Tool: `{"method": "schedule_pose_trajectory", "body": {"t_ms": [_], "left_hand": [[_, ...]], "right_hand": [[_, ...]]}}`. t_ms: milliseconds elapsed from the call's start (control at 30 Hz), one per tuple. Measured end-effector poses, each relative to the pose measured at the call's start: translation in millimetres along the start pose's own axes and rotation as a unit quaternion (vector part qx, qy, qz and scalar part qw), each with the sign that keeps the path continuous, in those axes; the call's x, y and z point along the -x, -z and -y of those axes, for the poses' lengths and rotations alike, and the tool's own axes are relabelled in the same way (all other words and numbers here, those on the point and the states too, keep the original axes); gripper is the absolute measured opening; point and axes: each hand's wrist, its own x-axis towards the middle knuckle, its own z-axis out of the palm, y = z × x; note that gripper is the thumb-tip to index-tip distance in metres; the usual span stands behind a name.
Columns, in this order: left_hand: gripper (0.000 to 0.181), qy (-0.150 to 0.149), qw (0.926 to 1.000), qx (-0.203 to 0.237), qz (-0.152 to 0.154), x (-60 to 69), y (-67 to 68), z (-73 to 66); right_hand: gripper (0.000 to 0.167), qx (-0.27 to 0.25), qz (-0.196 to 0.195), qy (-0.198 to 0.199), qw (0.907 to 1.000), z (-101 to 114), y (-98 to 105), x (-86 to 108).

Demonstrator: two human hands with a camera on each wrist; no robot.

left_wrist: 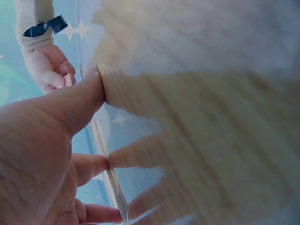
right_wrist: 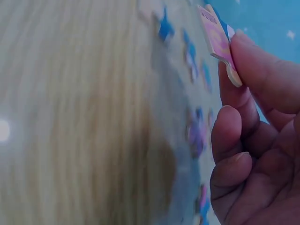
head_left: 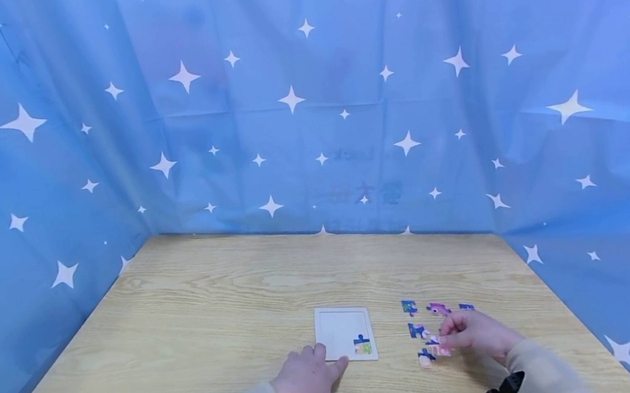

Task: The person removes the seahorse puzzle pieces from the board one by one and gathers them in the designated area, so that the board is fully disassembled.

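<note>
A white puzzle tray (head_left: pixel 340 307) lies on the wooden table, with one blue, yellow and green puzzle piece (head_left: pixel 363 345) in its lower right corner. My left hand (head_left: pixel 307 388) rests at the tray's near left edge, fingertips touching its rim. In the left wrist view the fingers (left_wrist: pixel 91 168) reach fairly straight against that edge. Right of the tray, my right hand (head_left: pixel 477 334) pinches a pink and blue puzzle piece (right_wrist: pixel 216 37) between thumb and forefinger, above the table. The other fingers of this hand are curled.
Several loose puzzle pieces lie around the right hand, among them a blue-green one (head_left: pixel 408 307), a pink one with an eye (head_left: pixel 438 309) and a blue and cream one (head_left: pixel 425 359). A blue curtain with white stars (head_left: pixel 295 145) hangs behind the table (head_left: pixel 217 320).
</note>
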Motion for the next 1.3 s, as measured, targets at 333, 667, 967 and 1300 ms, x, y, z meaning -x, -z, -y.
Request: {"method": "schedule_pose_trajectory", "body": {"t_ms": [333,667,967,1300], "left_hand": [[0.088,0.000,1.0000,0.001,0.005,0.4,2.5,0.6],[0.087,-0.001,0.9999,0.010,0.009,0.4,3.5,1.4],[0.088,-0.002,1.0000,0.003,0.007,-1.2,2.1,0.6],[0.088,-0.003,1.0000,-0.001,0.007,-1.4,0.0,0.4]], "right_hand": [[0.008,0.039,-0.016,-0.020,0.9989,-17,7,16.6],[0.020,0.058,-0.048,-0.023,0.9969,-23,3,19.3],[0.022,0.071,-0.072,-0.028,0.9945,-19,3,22.0],[0.020,0.040,-0.093,-0.003,0.9948,28,-15,-0.3]]}}
